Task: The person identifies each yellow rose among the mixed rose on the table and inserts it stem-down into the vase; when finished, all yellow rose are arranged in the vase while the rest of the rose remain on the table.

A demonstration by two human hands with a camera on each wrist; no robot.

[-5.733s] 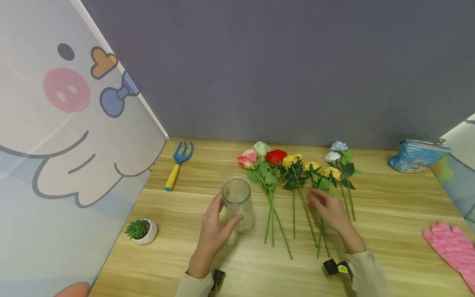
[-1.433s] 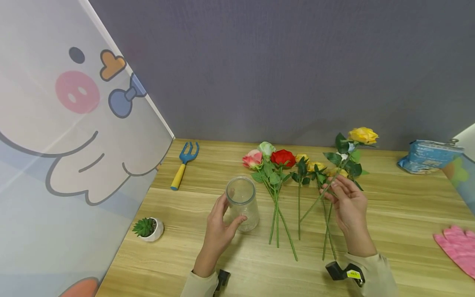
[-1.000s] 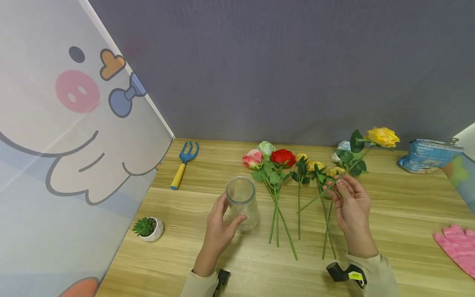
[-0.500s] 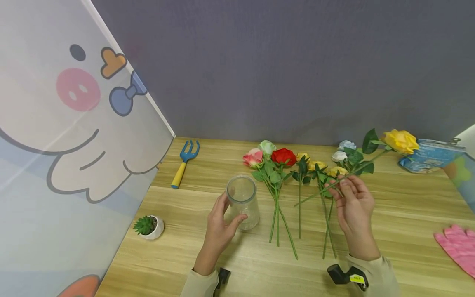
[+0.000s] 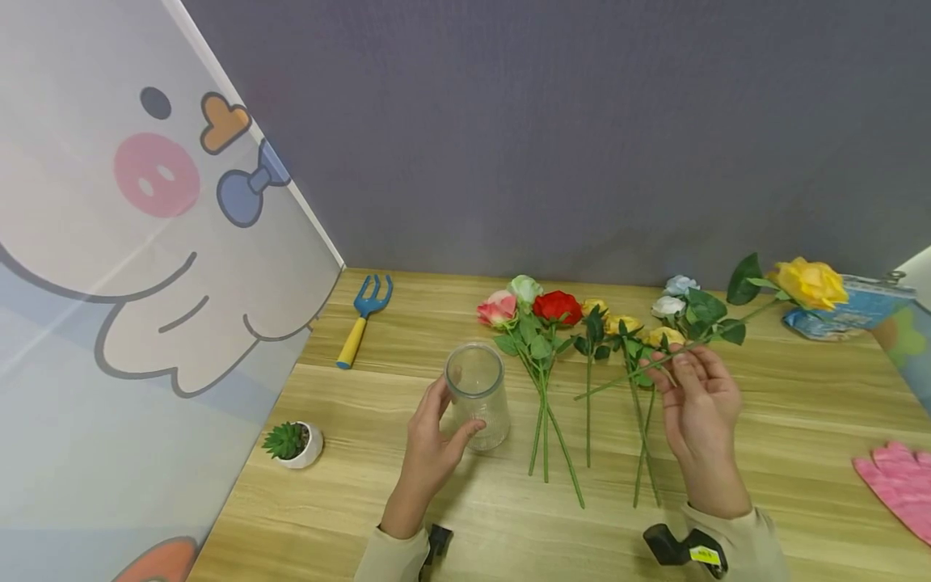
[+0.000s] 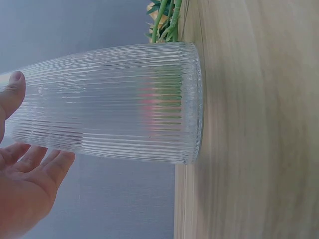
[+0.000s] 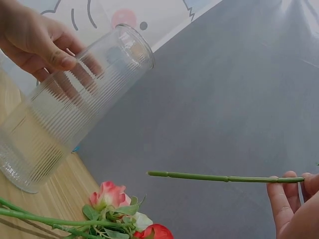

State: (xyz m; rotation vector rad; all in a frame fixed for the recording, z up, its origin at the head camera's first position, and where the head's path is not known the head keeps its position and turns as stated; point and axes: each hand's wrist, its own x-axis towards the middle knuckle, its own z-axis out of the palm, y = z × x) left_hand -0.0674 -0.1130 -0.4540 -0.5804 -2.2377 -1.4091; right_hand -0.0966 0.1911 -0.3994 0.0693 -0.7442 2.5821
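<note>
Left hand: the left hand (image 5: 429, 453) curls its thumb and fingers round the ribbed glass vase (image 5: 478, 396), which stands upright on the wooden table (image 5: 793, 420).
Right hand: the right hand (image 5: 700, 404) pinches the stem of the yellow rose (image 5: 810, 283) between thumb and fingertips, at about mid-stem.
Rose position: held in the air at a shallow slant, bloom toward 2 o'clock from the hand, cut end toward 9 o'clock, well apart from the vase mouth.
Vase position: at 9 o'clock from the row of flowers (image 5: 582, 323), near the nearest stems without touching them.
Rose handling: judged light and artificial; the thin stem looks stiff but may bend under the bloom's weight. Best hold is on bare stem below the leaves, not on petals or leaves.
Vase handling: judged fragile and fairly heavy for its size; the ribbed wall gives grip. Best hold is round the body at mid-height with the base flat on the table.
Surroundings: a blue fork tool (image 5: 364, 319) at 10 o'clock from the vase, a small potted succulent (image 5: 292, 441) at 8 o'clock, a pink glove (image 5: 898, 481) at 4 o'clock from the right hand, a blue packet (image 5: 861, 307) behind the bloom.
</note>
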